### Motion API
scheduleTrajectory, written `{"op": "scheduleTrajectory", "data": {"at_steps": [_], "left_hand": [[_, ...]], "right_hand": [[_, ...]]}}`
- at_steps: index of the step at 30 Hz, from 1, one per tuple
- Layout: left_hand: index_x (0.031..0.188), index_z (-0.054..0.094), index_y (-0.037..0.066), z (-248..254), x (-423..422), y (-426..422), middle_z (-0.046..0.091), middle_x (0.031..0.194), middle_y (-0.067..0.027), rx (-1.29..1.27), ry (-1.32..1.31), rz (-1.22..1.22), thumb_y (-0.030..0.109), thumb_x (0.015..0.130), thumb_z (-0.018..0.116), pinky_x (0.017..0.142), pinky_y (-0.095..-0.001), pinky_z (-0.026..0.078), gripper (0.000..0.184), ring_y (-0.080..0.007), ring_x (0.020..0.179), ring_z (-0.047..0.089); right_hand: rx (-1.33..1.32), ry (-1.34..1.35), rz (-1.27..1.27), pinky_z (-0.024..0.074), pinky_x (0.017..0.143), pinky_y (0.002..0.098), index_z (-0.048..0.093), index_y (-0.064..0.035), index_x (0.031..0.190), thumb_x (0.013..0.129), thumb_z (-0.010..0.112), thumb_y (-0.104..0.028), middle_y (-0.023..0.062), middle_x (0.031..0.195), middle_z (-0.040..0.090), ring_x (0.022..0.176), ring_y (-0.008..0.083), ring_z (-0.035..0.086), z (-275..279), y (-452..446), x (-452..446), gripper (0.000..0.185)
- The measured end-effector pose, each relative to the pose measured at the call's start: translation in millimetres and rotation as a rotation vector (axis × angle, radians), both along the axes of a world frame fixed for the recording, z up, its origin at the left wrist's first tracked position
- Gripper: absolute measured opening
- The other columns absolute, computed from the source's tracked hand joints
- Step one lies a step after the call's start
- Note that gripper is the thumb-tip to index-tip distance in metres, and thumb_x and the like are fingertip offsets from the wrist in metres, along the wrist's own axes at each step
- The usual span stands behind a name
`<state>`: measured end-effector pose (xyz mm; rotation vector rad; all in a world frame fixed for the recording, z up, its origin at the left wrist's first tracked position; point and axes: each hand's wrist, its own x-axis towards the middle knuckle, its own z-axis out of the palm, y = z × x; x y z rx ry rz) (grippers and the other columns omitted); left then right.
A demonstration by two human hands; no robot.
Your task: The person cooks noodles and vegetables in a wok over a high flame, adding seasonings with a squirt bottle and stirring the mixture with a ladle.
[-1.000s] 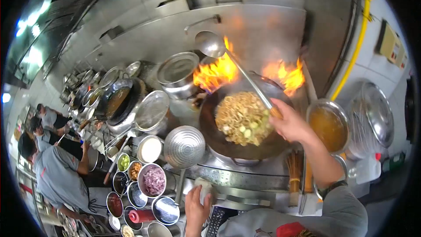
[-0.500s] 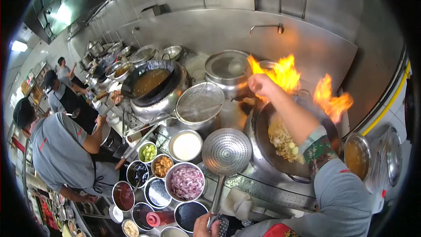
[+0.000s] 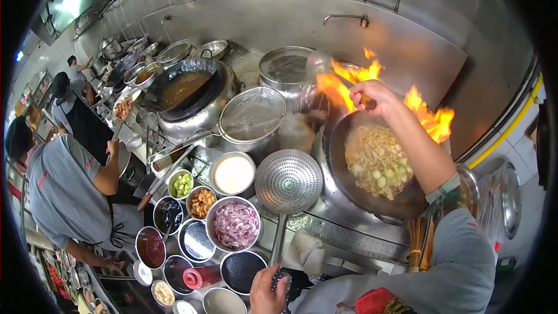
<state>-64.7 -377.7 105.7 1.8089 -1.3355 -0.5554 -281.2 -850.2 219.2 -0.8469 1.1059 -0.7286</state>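
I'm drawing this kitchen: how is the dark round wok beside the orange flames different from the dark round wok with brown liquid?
The nearer dark round wok holds pale noodle-like strips and pale green slices; the farther dark round wok holds brown liquid. Orange flames leap beside the nearer wok, while none show around the farther one. The right hand is over the nearer wok, not the farther one. Both are open-topped.

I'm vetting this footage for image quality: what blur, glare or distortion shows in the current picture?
Head view: wide-angle distortion bows the steel backsplash, with black corners; head view: the ladle is smeared, likely by motion; head view: the ceiling light is blown out, and the flames leave an orange glow on the steel backsplash.
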Motion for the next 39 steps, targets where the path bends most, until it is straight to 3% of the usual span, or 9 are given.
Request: {"op": "scheduleTrajectory", "data": {"at_steps": [6,8,14,20,22,25,28,30,39], "left_hand": [[0.117,0.064,-0.002,-12.7,-0.4,4.5,0.067,0.108,-0.0217,0.008,-0.013,-0.022,0.009,0.084,0.074,0.087,-0.0411,0.052,0.036,-0.0397,0.100,0.065],[0.117,0.063,-0.001,-9.5,-4.4,7.0,0.066,0.107,-0.0208,0.048,-0.040,-0.051,0.015,0.086,0.074,0.086,-0.0437,0.051,0.037,-0.0400,0.098,0.063],[0.117,0.063,-0.002,-7.6,-15.5,13.0,0.066,0.108,-0.0206,0.099,-0.058,-0.053,0.012,0.085,0.074,0.086,-0.0442,0.051,0.036,-0.0405,0.098,0.063],[0.116,0.063,-0.003,-30.4,-30.8,2.5,0.066,0.107,-0.0220,0.181,-0.047,-0.071,0.013,0.086,0.073,0.086,-0.0447,0.051,0.036,-0.0414,0.099,0.064],[0.122,0.060,-0.005,-53.4,-39.5,-5.9,0.064,0.114,-0.0250,0.162,-0.017,-0.098,0.016,0.088,0.073,0.093,-0.0454,0.049,0.041,-0.0432,0.107,0.061],[0.128,0.055,-0.007,-76.4,-57.8,-23.3,0.058,0.126,-0.0280,0.152,-0.083,-0.111,0.018,0.090,0.071,0.100,-0.0467,0.045,0.048,-0.0455,0.117,0.056],[0.129,0.055,-0.007,-85.7,-66.2,-20.7,0.057,0.128,-0.0286,0.098,-0.181,-0.020,0.019,0.091,0.070,0.101,-0.0466,0.045,0.048,-0.0459,0.118,0.055],[0.132,0.051,-0.009,-82.7,-60.5,-18.0,0.053,0.133,-0.0318,0.141,-0.145,-0.008,0.017,0.094,0.066,0.104,-0.0471,0.044,0.049,-0.0470,0.123,0.052],[0.137,0.045,-0.013,-124.7,-49.0,-33.9,0.040,0.146,-0.0357,0.166,-0.402,0.041,0.015,0.096,0.059,0.116,-0.0479,0.033,0.051,-0.0466,0.139,0.038]], "right_hand": [[-0.603,1.142,0.271,0.0350,0.040,0.0323,0.055,0.0017,0.080,0.085,0.055,-0.005,0.0060,0.061,0.052,0.047,0.0170,0.053,-46.0,-45.6,36.5,0.008],[-0.576,0.988,0.224,0.0373,0.041,0.0325,0.056,-0.0011,0.081,0.085,0.052,-0.002,0.0054,0.059,0.050,0.048,0.0180,0.053,-71.2,-59.5,60.9,0.005],[0.493,-0.955,-0.142,0.0371,0.043,0.0268,0.046,-0.0073,0.067,0.086,0.052,-0.001,0.0011,0.059,0.047,0.049,0.0134,0.046,-61.4,-88.0,57.3,0.020],[0.661,-1.444,-0.053,0.0439,0.048,0.0259,0.042,-0.0038,0.079,0.084,0.051,-0.004,0.0053,0.069,0.044,0.058,0.0158,0.050,-55.3,-124.2,-25.5,0.010],[0.055,-1.313,-0.371,0.0448,0.053,0.0350,0.045,-0.0097,0.078,0.101,0.052,-0.040,0.0050,0.064,0.047,0.057,0.0206,0.049,-58.8,-112.8,-35.5,0.038],[-0.077,-1.195,-0.493,0.0474,0.051,0.0306,0.055,-0.0053,0.080,0.083,0.059,-0.003,0.0039,0.063,0.057,0.054,0.0194,0.056,-61.1,-127.8,-100.2,0.005],[-0.233,-0.817,-0.451,0.0526,0.081,0.0449,0.055,-0.0064,0.096,0.087,0.066,-0.012,0.0102,0.089,0.055,0.083,0.0261,0.054,-68.4,-115.0,-180.3,0.016],[-0.082,-0.786,-0.396,0.0383,0.048,0.0258,0.043,-0.0042,0.076,0.084,0.057,-0.002,0.0054,0.069,0.044,0.060,0.0155,0.049,-65.0,-127.3,-256.1,0.016],[-0.121,0.234,-0.453,0.0349,0.035,0.0197,0.053,-0.0074,0.082,0.094,0.052,-0.014,-0.0058,0.060,0.049,0.044,0.0034,0.044,-33.6,51.7,-401.9,0.014]]}}
